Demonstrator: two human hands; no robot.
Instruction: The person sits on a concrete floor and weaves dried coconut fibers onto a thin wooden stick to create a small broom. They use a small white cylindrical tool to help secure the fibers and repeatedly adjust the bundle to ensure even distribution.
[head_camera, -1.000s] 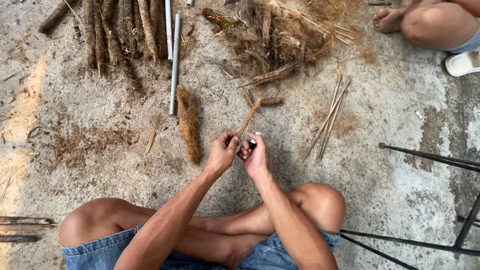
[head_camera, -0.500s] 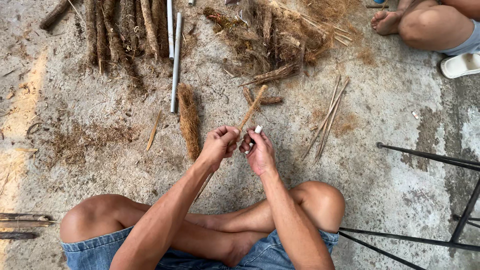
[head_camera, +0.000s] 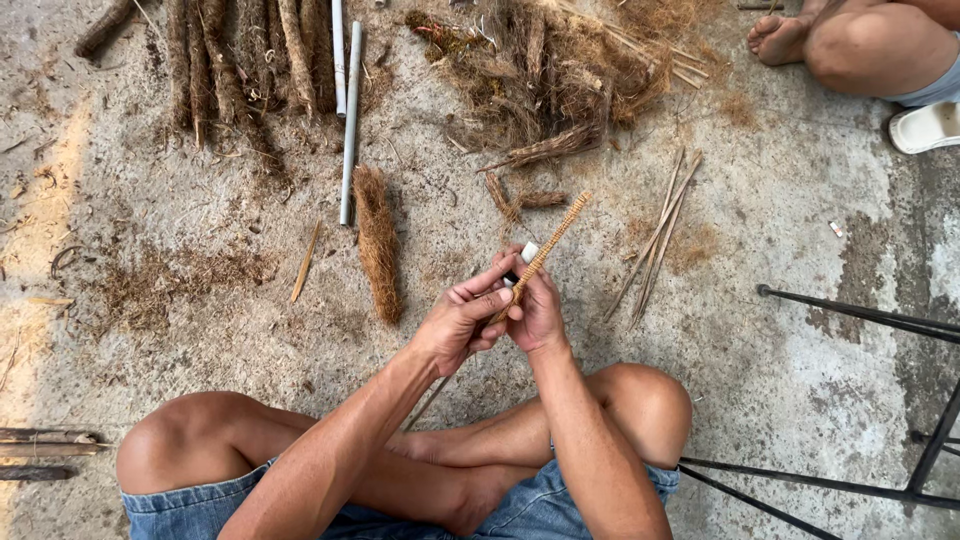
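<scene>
Honestly, what worries me most from here is the grip on the fibre-wrapped stick (head_camera: 548, 245). My left hand (head_camera: 462, 325) is closed around its lower part, thumb and fingers pressed together over the shaft, and my right hand (head_camera: 535, 312) is clamped beside it on a small white-capped object (head_camera: 523, 257) that touches the stick; I cannot tell what that object is. The stick rises from between both hands and slants toward the far right, its wrapped end hanging free above the concrete floor (head_camera: 790, 360).

If the left hand loosens, I judge the wrapping could slip or unwind, since the coil looks tight only where the fingers hold it. The free end is thin and long, so a hard twist near the hands could bend or snap it. The two hands are touching, and whatever the right one holds sits close to the left thumb, so a slip there could nick or scrape skin.

The floor adds its own trouble. Loose brown fibre lies scattered near my knees, and a dense fibre bundle (head_camera: 378, 243) rests just left of the hands; stray strands could catch in the wrapping. Some thin sticks (head_camera: 655, 245) lie to the right, near enough to be knocked by an elbow. Another person's foot (head_camera: 778, 38) sits at the far right, well apart, beside a big fibre pile (head_camera: 560, 70).
</scene>
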